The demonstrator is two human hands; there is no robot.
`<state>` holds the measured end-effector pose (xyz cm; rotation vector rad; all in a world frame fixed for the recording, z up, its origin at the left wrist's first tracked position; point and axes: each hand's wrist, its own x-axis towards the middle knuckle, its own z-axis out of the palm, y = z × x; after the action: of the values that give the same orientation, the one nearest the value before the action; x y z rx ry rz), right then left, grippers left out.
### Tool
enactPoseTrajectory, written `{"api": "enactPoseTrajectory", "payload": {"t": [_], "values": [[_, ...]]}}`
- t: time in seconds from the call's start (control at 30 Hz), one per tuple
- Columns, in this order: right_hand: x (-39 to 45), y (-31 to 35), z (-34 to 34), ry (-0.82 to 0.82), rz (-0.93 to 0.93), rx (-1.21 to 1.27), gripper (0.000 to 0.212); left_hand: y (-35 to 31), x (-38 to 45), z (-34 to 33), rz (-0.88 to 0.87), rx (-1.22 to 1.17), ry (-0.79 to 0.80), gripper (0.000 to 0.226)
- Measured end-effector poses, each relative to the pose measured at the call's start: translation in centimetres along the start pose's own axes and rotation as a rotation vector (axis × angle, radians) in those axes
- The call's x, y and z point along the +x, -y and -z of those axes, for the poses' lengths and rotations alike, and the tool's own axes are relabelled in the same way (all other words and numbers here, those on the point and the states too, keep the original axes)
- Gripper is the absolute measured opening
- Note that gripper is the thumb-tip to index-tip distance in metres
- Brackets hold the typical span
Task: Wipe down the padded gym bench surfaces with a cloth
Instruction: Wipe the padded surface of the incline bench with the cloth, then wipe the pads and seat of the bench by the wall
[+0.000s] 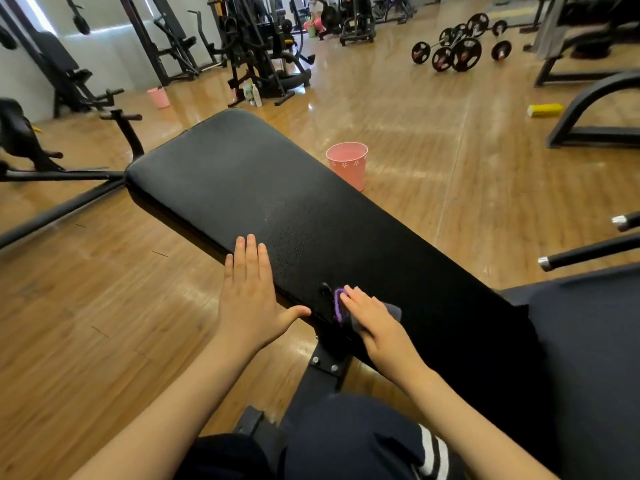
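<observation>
Matt grained black bench pad; glossy wood floor.

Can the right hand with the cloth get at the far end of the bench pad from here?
Probably yes: nothing lies on the bench pad between the right hand, pressing the cloth, and the far end. The left hand rests at the near edge, aside.
</observation>
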<state>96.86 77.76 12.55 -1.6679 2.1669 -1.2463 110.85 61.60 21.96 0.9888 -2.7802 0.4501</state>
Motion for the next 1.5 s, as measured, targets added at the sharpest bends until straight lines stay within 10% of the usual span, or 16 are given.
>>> {"api": "enactPoseTrajectory", "payload": {"t": [0.33,0.7,1.2,1.37,1.5], "values": [[-7.1,-1.9,1.5,-0.237,-0.55,0.012,0.052,-0.4,-0.8,0.4,0.007,0.024,-0.007,0.12],[2.5,6.2,-1.9,-0.076,-0.183,-0.067,0.056,-0.3,-0.3,0.6,0.031,0.026,0.019,0.118],[9.5,7.3,-2.4,-0.263,-0.359,-0.119,0.053,3.6,0.4,-3.2,-0.318,-0.234,-0.247,0.115],[11.5,10.7,-2.1,-0.237,-0.535,-0.109,0.052,6.1,-0.2,-0.2,-0.387,-0.295,0.001,0.092],[15.7,18.4,-1.5,0.103,-0.415,-0.086,0.052,11.2,-0.9,5.3,-0.238,-0.419,0.231,0.081]]}}
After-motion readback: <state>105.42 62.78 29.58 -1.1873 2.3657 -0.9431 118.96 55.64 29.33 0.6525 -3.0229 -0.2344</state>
